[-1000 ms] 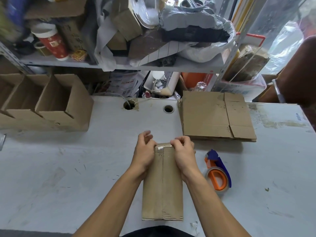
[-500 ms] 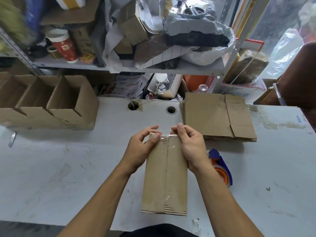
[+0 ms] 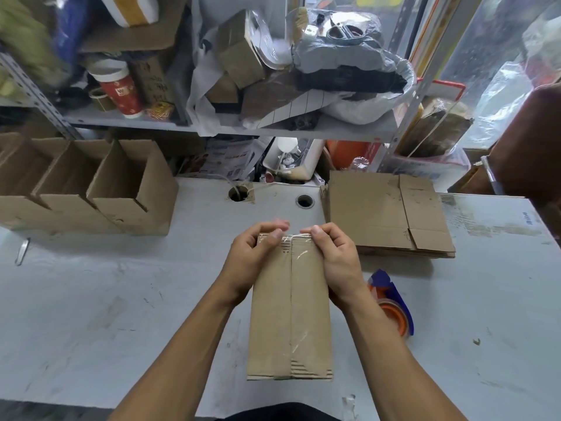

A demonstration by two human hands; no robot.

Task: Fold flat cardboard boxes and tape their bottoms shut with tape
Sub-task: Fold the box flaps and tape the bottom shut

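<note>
A folded brown cardboard box (image 3: 290, 317) stands before me on the grey table (image 3: 121, 299) with its taped bottom facing up. Clear tape runs along its middle seam and over the far edge. My left hand (image 3: 252, 259) grips the box's far left corner, thumb on the tape end. My right hand (image 3: 334, 259) grips the far right corner, thumb pressing the tape at the far edge. An orange and blue tape dispenser (image 3: 391, 305) lies on the table just right of my right wrist, partly hidden by the arm.
A stack of flat cardboard blanks (image 3: 385, 214) lies at the back right. Three folded open boxes (image 3: 91, 183) stand in a row at the back left. Two cable holes (image 3: 304, 201) sit behind the box. A cluttered metal shelf (image 3: 212, 126) rises behind the table. A small metal tool (image 3: 22, 250) lies far left.
Both hands have shifted from the far end onto the box's far corners, thumbs now on the tape. The box sits slightly nearer and higher in view.
</note>
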